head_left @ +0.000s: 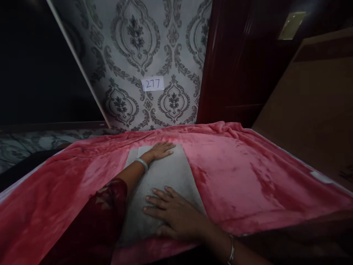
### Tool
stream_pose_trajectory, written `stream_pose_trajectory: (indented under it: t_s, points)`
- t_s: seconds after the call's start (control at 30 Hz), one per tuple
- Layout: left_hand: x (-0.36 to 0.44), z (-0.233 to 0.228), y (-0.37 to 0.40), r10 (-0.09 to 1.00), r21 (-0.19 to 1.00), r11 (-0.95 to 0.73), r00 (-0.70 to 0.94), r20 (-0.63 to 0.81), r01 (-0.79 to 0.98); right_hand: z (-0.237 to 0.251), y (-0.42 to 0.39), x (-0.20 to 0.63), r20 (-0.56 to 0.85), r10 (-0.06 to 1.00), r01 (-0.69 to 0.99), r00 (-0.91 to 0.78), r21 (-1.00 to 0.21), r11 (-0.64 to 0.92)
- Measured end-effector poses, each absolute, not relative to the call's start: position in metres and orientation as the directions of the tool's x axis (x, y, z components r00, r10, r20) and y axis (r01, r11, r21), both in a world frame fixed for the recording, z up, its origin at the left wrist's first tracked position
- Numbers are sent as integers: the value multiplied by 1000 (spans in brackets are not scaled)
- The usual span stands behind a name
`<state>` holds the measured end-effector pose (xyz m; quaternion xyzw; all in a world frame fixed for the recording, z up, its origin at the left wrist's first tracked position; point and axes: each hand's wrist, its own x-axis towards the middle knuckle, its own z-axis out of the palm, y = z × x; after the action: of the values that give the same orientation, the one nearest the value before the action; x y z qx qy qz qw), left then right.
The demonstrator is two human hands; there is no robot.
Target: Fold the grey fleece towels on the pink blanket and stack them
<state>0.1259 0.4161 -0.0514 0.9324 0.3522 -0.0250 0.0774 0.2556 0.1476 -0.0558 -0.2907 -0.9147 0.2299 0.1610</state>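
Patterned grey damask wallpaper [143, 55] rises behind a bed covered by a plush pink fleece blanket [248, 173], with a dark red wooden door [237, 62] to its right and a brown wooden panel [309, 106] further right. Much of the room's left side is too dark to make out. On the blanket lies a flat grey folded towel [168, 176], its near edge hidden by the arms. The left hand [161, 150] rests flat at its far end, fingers together; the right hand [172, 215] presses its near part, fingers spread. A small white paper label [152, 84] on the wall reads "277".
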Motion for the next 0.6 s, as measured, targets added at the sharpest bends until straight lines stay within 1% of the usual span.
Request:
stream_pose_trajectory:
  t_s: [0.1,0.17,0.2,0.23,0.27,0.3,0.37,0.4,0.43,0.47,0.5,0.53,0.6]
  points:
    - [131,-45,423,723,90,-678,684,-96,729,-56,149,254,160,605,472,-780,-483,737]
    - [136,-39,420,754,54,-652,654,-63,756,-55,150,254,156,606,476,-780,-481,736]
    - [139,-36,415,753,40,-655,656,-42,754,-54,150,255,154,603,469,-782,-491,734]
    - [141,-33,408,731,41,-681,682,-26,731,-54,150,256,152,602,462,-784,-505,729]
    - [142,-30,397,680,62,-731,733,-21,680,-53,150,259,153,601,454,-785,-518,725]
    - [143,-29,384,599,102,-794,800,-31,599,-53,149,262,153,601,450,-784,-526,721]
    - [145,-28,353,374,224,-896,924,-83,383,-55,145,270,144,613,463,-777,-529,711]
    - [145,-30,336,267,278,-916,957,-112,288,-58,143,275,133,621,476,-773,-526,705]
    - [145,-32,322,186,310,-925,973,-136,220,-60,140,278,120,627,487,-770,-525,698]
    - [145,-35,310,132,320,-931,980,-149,174,-63,138,282,108,632,496,-768,-525,692]
    - [145,-37,303,100,316,-938,983,-155,145,-66,136,284,98,637,503,-765,-527,685]
    - [146,-40,301,91,300,-944,984,-151,133,-69,135,286,93,640,506,-762,-530,680]
    - [149,-45,312,118,259,-954,983,-137,150,-71,133,287,89,642,507,-762,-535,676]
